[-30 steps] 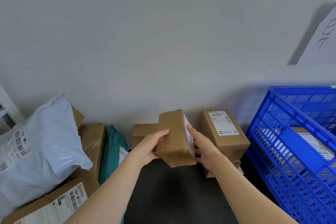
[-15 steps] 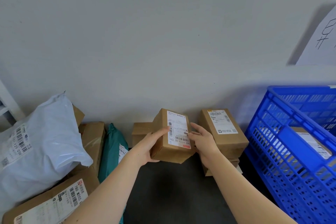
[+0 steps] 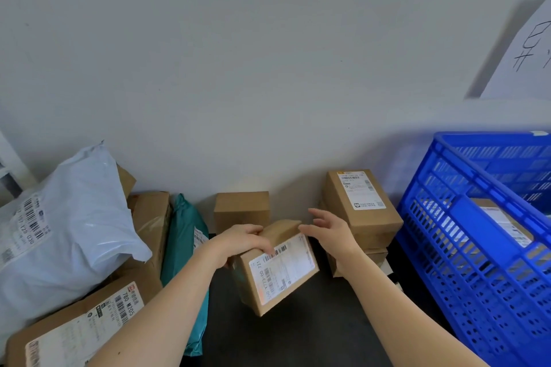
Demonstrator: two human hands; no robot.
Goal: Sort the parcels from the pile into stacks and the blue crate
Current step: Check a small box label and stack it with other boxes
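L hand [image 3: 241, 243] grasps the small box [image 3: 283, 272] at its far-left corner: fingers curled over the top edge, tips on the shipping label, thumb hidden. The box is tilted, label side up, between the two hands. Whether its near corner rests on the dark surface [image 3: 298, 340] can't be told.

R hand [image 3: 332, 231] is released, fingers straight & spread, holding nothing. Its thumb tip is just beside the box's far-right corner; contact can't be told.

Just beyond & to the right of the R fingers is a stack of boxes [image 3: 360, 211], top one label up. Well right of those fingers is the blue crate [image 3: 483, 208], w/ a labelled brown parcel [image 3: 504, 222] inside.

Just beyond the L fingertips a plain carton [image 3: 241, 208] sits vs. the wall. Left of the L wrist is a teal mailer [image 3: 182, 232] on edge. Farther left is the pile: a white poly bag [image 3: 80, 217] lying over brown cartons, and a long labelled carton [image 3: 86, 331] nearest the camera.
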